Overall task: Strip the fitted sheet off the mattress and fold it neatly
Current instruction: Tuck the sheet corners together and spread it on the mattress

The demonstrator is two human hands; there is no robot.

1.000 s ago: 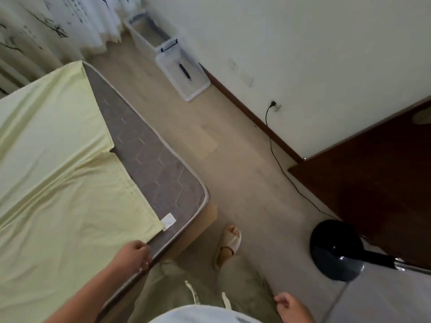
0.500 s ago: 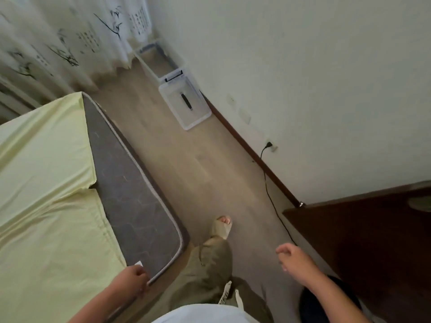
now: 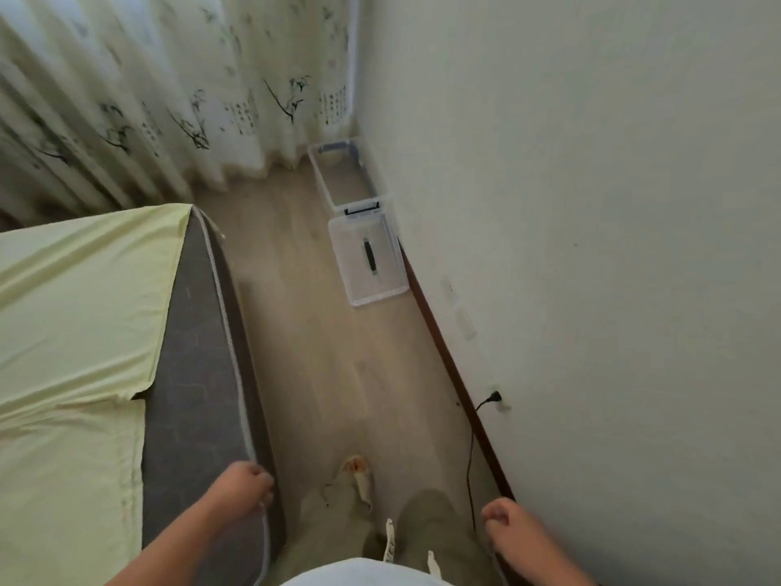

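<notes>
Head view: the pale yellow fitted sheet (image 3: pixel 72 315) lies on the left, on top of the mattress (image 3: pixel 190 374). Its edge is drawn in from the right side, so a grey strip of mattress with light piping shows along the bed's length. At the far corner the sheet reaches the piping.

The left hand (image 3: pixel 243 486) sits on the near right edge of the mattress, its fingers (image 3: pixel 265 484) curled together over the piped rim. It is on bare mattress, apart from the sheet. The right hand (image 3: pixel 507 524) hangs in the air close to the wall (image 3: pixel 591 205), fingers loosely bent and holding nothing.

Two clear plastic containers stand end to end on the floor (image 3: pixel 329 353) along the wall. The far one, an open bin (image 3: pixel 322 179), sits just beside the curtain (image 3: pixel 169 99); through its open top only a tan bottom shows. The near one, a lidded box (image 3: pixel 359 285), carries a black handle (image 3: pixel 369 256) on top of its lid. What it holds cannot be told through the plastic.

A black cable (image 3: pixel 470 458) runs down from a plug (image 3: pixel 492 397) low on the wall. One foot in a light slipper (image 3: pixel 357 469) stands between bed and wall.
</notes>
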